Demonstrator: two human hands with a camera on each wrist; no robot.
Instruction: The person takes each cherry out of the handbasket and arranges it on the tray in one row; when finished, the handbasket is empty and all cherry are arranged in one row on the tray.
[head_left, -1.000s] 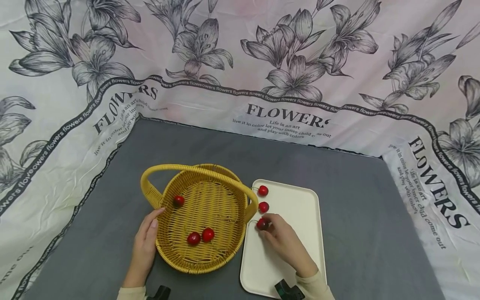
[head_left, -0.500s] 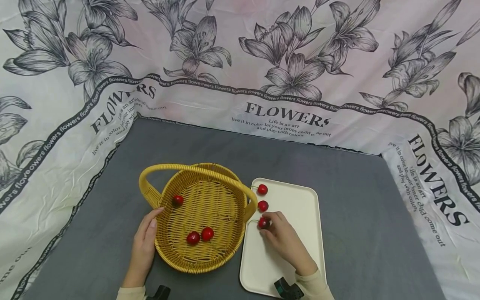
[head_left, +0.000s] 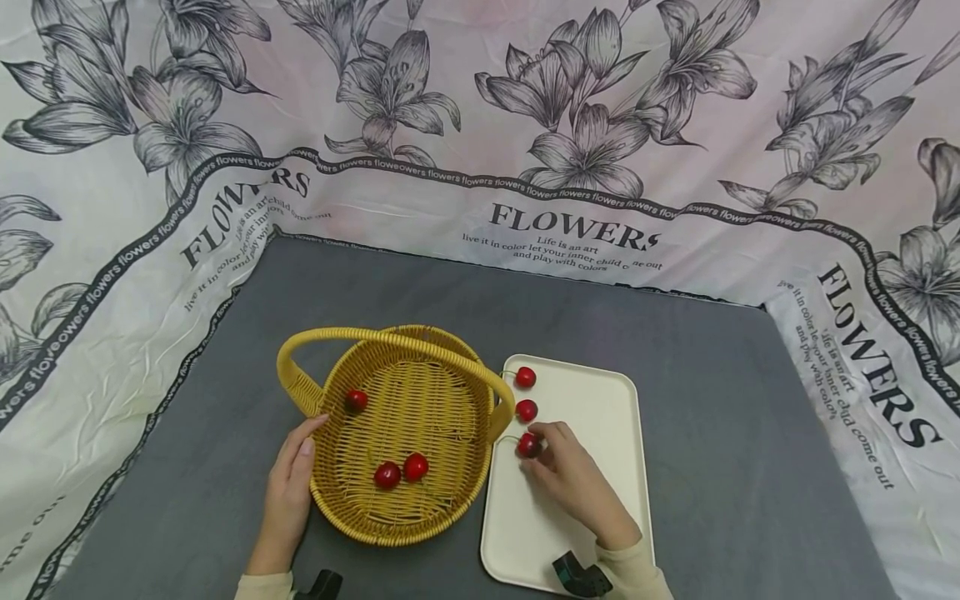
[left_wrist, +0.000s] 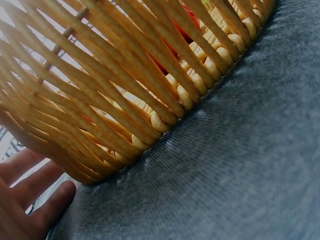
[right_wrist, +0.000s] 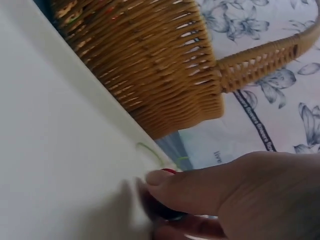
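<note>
A yellow wicker basket (head_left: pixel 450 392) with an arched handle holds three red cherries, one of them a dark cherry (head_left: pixel 387 476) near its front. My left hand (head_left: pixel 291 475) rests against the basket's left side, fingers fairly straight, fingertips at the rim. In the left wrist view those fingers (left_wrist: pixel 37 192) lie along the woven wall. Over the cream tray (head_left: pixel 600 533), my right hand (head_left: pixel 573 475) pinches a cherry (head_left: pixel 528 445) between thumb and fingers. Its green stem (right_wrist: pixel 150 150) shows in the right wrist view, where the thumb covers much of the fruit.
Two more cherries lie along the tray's left edge, a far cherry (head_left: pixel 525 377) and a nearer cherry (head_left: pixel 527 411). The basket handle (head_left: pixel 397 340) arches up and overlaps the tray's edge. Grey cloth (head_left: pixel 720 450) covers the table, with a flower-printed curtain (head_left: pixel 585 150) behind.
The pinched cherry and the right hand have shifted very slightly to the right. The left hand and the basket stay in place.
</note>
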